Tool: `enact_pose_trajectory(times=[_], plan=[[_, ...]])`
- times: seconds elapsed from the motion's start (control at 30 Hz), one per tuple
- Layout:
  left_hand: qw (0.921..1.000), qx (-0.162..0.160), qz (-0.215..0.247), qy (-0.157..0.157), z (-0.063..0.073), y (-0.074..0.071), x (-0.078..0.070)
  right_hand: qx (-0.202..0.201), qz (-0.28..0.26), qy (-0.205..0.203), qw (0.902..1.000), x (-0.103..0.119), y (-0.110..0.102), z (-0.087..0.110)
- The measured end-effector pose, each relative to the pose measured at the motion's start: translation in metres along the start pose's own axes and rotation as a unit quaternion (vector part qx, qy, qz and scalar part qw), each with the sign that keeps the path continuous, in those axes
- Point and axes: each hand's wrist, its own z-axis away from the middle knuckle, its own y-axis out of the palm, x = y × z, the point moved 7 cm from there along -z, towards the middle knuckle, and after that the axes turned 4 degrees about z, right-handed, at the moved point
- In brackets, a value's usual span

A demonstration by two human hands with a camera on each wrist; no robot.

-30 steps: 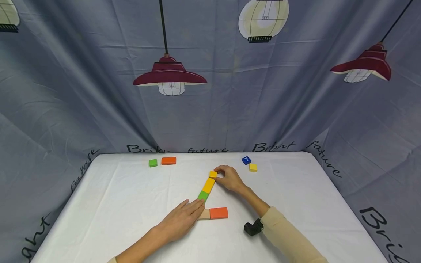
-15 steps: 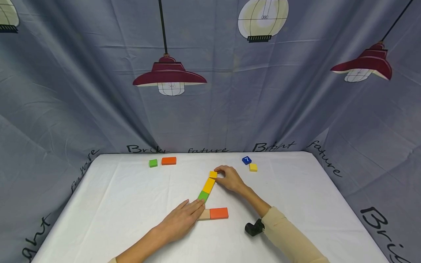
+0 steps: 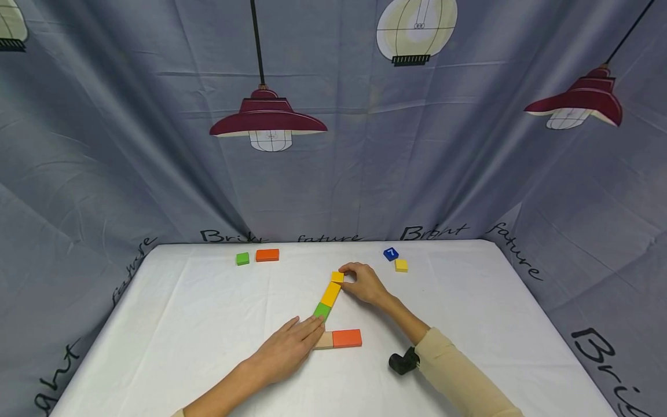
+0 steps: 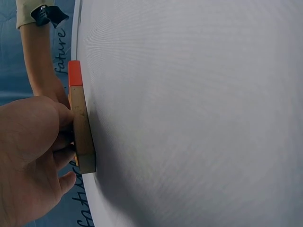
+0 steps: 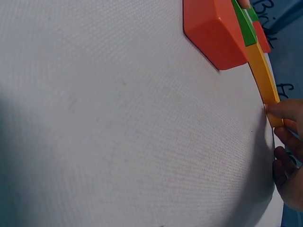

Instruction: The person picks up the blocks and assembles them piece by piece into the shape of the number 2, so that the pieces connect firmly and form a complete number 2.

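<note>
With thumb and fingers, my right hand (image 3: pixel 365 285) pinches a small yellow block (image 3: pixel 337 277). That block touches the far end of a slanted row: a longer yellow block (image 3: pixel 330 294), then a green block (image 3: pixel 321 311). My left hand (image 3: pixel 289 350) lies with extended fingers over the near end of the green block and part of a plain wooden block (image 3: pixel 324 340), hiding what is beneath. An orange-red block (image 3: pixel 347 338) joins the wooden block's right end. In the left wrist view the wooden block (image 4: pixel 83 127) appears as a long bar beside the fingers.
At the back left of the white table (image 3: pixel 208 336) lie a green cube (image 3: pixel 242 259) and an orange block (image 3: pixel 267 255). A blue numbered cube (image 3: pixel 391 254) and a yellow cube (image 3: pixel 400 266) sit at the back right. A printed curtain (image 3: pixel 333 185) hangs behind.
</note>
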Motion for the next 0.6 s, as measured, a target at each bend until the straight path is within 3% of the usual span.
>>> enact_pose_trajectory(times=[0.6], plan=[[0.9999,0.011,0.003,-0.004,-0.0001,0.0025,0.001,-0.002,0.001,0.002,1.0,-0.0005,-0.0006,0.0002]])
